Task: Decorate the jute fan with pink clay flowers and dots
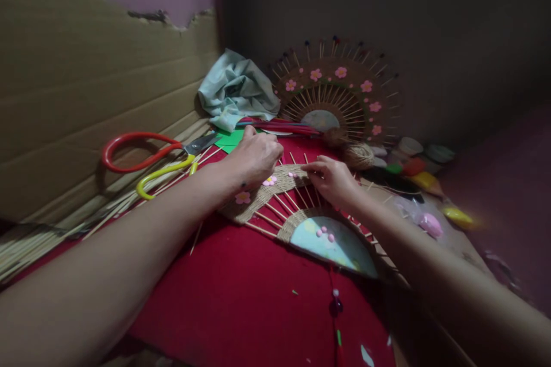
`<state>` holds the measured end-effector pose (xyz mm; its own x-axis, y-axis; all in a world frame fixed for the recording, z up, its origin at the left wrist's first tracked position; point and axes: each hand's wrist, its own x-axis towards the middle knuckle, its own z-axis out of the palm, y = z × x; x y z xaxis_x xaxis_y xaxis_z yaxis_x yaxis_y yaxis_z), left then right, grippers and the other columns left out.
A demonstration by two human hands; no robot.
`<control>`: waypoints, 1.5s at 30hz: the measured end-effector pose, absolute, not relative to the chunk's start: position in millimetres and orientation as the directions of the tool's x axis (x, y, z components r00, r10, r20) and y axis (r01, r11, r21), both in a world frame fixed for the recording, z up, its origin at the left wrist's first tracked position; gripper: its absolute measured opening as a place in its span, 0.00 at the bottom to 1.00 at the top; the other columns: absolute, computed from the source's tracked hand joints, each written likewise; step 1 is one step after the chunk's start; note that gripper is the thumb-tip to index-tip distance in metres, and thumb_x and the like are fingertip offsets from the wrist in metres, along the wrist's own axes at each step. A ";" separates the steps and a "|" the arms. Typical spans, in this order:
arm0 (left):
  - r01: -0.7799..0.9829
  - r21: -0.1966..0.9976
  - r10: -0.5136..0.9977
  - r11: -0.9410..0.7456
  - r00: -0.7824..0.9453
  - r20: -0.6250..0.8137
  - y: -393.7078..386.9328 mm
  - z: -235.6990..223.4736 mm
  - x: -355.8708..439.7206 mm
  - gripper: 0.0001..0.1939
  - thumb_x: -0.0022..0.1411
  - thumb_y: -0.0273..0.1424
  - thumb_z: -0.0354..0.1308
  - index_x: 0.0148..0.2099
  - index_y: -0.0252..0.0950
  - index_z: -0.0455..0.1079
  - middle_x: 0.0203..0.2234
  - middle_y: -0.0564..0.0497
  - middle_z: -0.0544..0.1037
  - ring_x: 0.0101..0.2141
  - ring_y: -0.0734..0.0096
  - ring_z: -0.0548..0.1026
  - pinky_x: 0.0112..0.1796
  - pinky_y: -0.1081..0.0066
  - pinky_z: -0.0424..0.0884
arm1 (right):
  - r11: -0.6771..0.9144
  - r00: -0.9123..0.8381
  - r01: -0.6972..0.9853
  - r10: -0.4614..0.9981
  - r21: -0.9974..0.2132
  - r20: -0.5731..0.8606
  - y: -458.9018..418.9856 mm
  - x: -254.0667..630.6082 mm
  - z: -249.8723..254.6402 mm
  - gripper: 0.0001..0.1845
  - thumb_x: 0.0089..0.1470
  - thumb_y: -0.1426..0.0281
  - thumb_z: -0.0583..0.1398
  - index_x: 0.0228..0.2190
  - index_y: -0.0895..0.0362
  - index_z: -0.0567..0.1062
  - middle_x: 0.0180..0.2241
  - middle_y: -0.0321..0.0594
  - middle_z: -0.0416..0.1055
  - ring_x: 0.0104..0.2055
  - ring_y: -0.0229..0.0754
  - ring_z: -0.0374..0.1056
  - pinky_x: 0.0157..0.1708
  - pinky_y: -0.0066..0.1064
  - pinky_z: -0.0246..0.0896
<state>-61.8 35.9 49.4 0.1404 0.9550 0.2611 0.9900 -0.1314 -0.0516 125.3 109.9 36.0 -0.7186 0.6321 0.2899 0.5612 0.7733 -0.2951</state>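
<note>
A half-round fan [258,206] of thin sticks and woven cord lies on a red board [224,292]. Pink flowers and small pink dots decorate its woven band, and a pale blue half-disc [327,243] with pink dots forms its base. Over the band's upper edge is my left hand [257,156], closed with fingertips together; what they hold is hidden. My right hand [332,179] pinches the band a little to the right, beside the small pink dots. A beaded tassel [336,303] hangs from the fan's base onto the board.
Scissors [144,152] with red and yellow handles rest at left over loose sticks [51,243]. Behind lie a bluish cloth [236,89], green paper [230,139] and a finished-looking fan [318,77]. Twine [359,156] and bagged coloured clay [430,225] sit at right. Cardboard [86,69] walls the left.
</note>
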 end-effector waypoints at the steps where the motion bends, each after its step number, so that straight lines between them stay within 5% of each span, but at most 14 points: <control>1: 0.990 -0.055 0.954 -0.134 0.143 0.262 36.0 49.4 -62.0 0.11 0.58 0.24 0.49 0.34 0.32 0.74 0.31 0.45 0.74 0.35 0.63 0.70 0.42 0.58 0.56 | 0.767 -0.712 0.565 0.640 -0.304 0.290 107.4 131.1 42.4 0.14 0.49 0.79 0.56 0.34 0.61 0.81 0.33 0.46 0.74 0.32 0.40 0.68 0.33 0.31 0.60; 3: 0.988 -0.060 0.951 -0.142 0.153 0.270 36.6 48.3 -62.7 0.11 0.58 0.25 0.50 0.34 0.33 0.74 0.31 0.46 0.74 0.36 0.63 0.70 0.42 0.59 0.56 | 0.746 -0.718 0.573 0.657 -0.340 0.231 99.8 146.1 57.4 0.10 0.48 0.78 0.58 0.28 0.60 0.80 0.30 0.43 0.74 0.31 0.39 0.68 0.32 0.29 0.60; 7: 0.989 -0.061 0.953 -0.136 0.148 0.264 37.5 45.5 -62.2 0.12 0.60 0.27 0.50 0.33 0.33 0.75 0.32 0.45 0.74 0.35 0.64 0.70 0.42 0.59 0.55 | 0.649 -0.757 0.629 0.636 -0.429 -0.148 76.0 180.2 78.6 0.06 0.47 0.76 0.60 0.23 0.56 0.76 0.22 0.36 0.72 0.25 0.36 0.66 0.25 0.27 0.57; 9: 0.989 -0.059 0.954 -0.136 0.147 0.261 37.6 45.1 -60.9 0.13 0.62 0.27 0.48 0.33 0.33 0.75 0.31 0.46 0.74 0.34 0.65 0.69 0.42 0.59 0.55 | 0.647 -0.759 0.638 0.621 -0.418 -0.197 62.9 192.4 76.7 0.03 0.47 0.74 0.62 0.24 0.55 0.76 0.24 0.36 0.73 0.26 0.36 0.65 0.24 0.27 0.56; 17: 0.990 -0.062 0.952 -0.130 0.142 0.271 38.6 44.5 -62.2 0.13 0.62 0.28 0.49 0.34 0.33 0.75 0.31 0.45 0.74 0.35 0.63 0.70 0.41 0.59 0.54 | 0.715 -0.761 0.604 0.649 -0.351 0.011 37.8 201.2 44.7 0.05 0.51 0.71 0.60 0.25 0.56 0.73 0.29 0.39 0.72 0.30 0.36 0.65 0.30 0.28 0.58; 24: 0.990 -0.066 0.952 -0.126 0.139 0.271 37.7 45.2 -63.6 0.11 0.60 0.26 0.50 0.33 0.33 0.74 0.32 0.45 0.75 0.36 0.63 0.70 0.41 0.58 0.54 | 0.567 -0.683 0.621 0.730 -0.542 -0.019 76.4 182.4 73.2 0.05 0.49 0.70 0.60 0.25 0.57 0.75 0.22 0.37 0.71 0.23 0.35 0.63 0.23 0.27 0.56; 29: 0.988 -0.059 0.952 -0.145 0.156 0.265 36.0 44.1 -62.6 0.11 0.59 0.25 0.49 0.32 0.33 0.74 0.31 0.45 0.74 0.34 0.64 0.70 0.42 0.58 0.55 | 0.615 -0.635 0.615 0.757 -0.494 0.152 122.3 137.4 56.5 0.05 0.48 0.70 0.61 0.26 0.60 0.77 0.21 0.36 0.72 0.23 0.35 0.63 0.24 0.27 0.56; 45: 0.987 -0.068 0.954 -0.146 0.159 0.252 36.7 46.7 -61.1 0.12 0.60 0.26 0.49 0.32 0.31 0.73 0.30 0.44 0.74 0.35 0.61 0.71 0.42 0.55 0.56 | 0.766 -0.752 0.550 0.627 -0.333 0.202 133.7 107.0 32.2 0.06 0.48 0.76 0.62 0.27 0.58 0.81 0.27 0.39 0.74 0.29 0.38 0.66 0.32 0.29 0.58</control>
